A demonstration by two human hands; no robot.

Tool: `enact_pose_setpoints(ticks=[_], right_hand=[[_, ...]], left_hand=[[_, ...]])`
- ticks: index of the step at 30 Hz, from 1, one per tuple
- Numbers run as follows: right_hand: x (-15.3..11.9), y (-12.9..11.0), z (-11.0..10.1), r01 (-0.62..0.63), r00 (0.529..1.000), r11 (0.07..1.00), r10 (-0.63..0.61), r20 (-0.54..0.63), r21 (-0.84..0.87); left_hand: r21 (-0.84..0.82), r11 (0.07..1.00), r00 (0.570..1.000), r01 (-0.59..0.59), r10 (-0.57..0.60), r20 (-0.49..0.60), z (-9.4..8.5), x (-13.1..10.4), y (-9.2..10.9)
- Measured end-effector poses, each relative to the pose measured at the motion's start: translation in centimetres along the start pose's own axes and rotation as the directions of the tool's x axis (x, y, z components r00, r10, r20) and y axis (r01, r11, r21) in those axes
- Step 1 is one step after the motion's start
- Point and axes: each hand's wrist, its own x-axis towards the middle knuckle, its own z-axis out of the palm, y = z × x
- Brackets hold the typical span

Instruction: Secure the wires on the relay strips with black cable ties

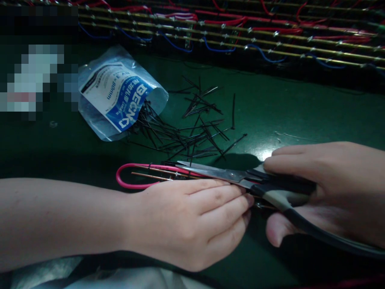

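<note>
My right hand is closed around the handles of a pair of scissors, thumb through the lower loop. The blades are slightly apart and point left, lying over a wired rod assembly. That assembly has thin copper-coloured rods, a looped red wire and a black cable tie around it near the left end. My left hand lies across the assembly with its fingers together and curled over it; the fingers hide much of its middle. Whether the blades touch a tie tail is unclear.
A clear plastic bag with a blue and white label lies open beyond my left hand. Black cable ties spill from it over the green table. Long rod assemblies with red and blue wires run along the back.
</note>
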Motion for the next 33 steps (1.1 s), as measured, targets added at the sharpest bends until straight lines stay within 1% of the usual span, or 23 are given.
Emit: enact_pose_setpoints(ticks=[3,6,10,12,16,19,23,30,33], right_hand=[[0.1,0.3,-0.2,0.036,0.998,0.997,-0.040,0.048,0.071],[0.3,0.0,-0.7,-0.014,0.994,0.999,0.010,0.108,0.042],[0.8,-1.2,-1.6,-0.093,0.977,0.995,0.095,0.190,-0.019],[0.9,-1.6,-1.9,-0.126,0.971,0.991,0.133,0.200,-0.048],[0.8,-1.4,-1.7,-0.135,0.967,0.989,0.146,0.210,-0.065],[0.4,-0.9,-1.2,-0.115,0.971,0.991,0.126,0.205,-0.062],[0.1,-0.5,-1.0,-0.076,0.983,0.997,0.075,0.168,-0.001],[0.3,-0.4,-1.5,-0.070,0.982,0.998,0.067,0.175,0.009],[0.2,-0.5,-1.5,-0.060,0.977,0.998,0.056,0.204,0.016]], left_hand=[[-0.004,1.000,1.000,0.000,0.000,-0.003,0.0,0.0,0.0],[-0.008,1.000,1.000,-0.003,0.003,0.003,0.0,-0.1,-0.1],[-0.003,1.000,1.000,-0.009,0.009,-0.012,0.1,-0.2,-0.1],[0.005,1.000,1.000,-0.009,0.009,-0.025,0.1,-0.2,-0.1],[0.008,1.000,1.000,-0.012,0.013,-0.015,0.1,-0.2,0.0],[0.001,1.000,1.000,-0.003,0.003,-0.018,0.1,-0.1,0.0],[0.004,1.000,1.000,-0.009,0.009,-0.026,0.1,-0.2,0.0],[0.006,1.000,1.000,-0.010,0.010,-0.008,0.1,-0.3,0.1],[0.006,1.000,1.000,-0.008,0.008,-0.009,0.1,-0.3,0.2]])
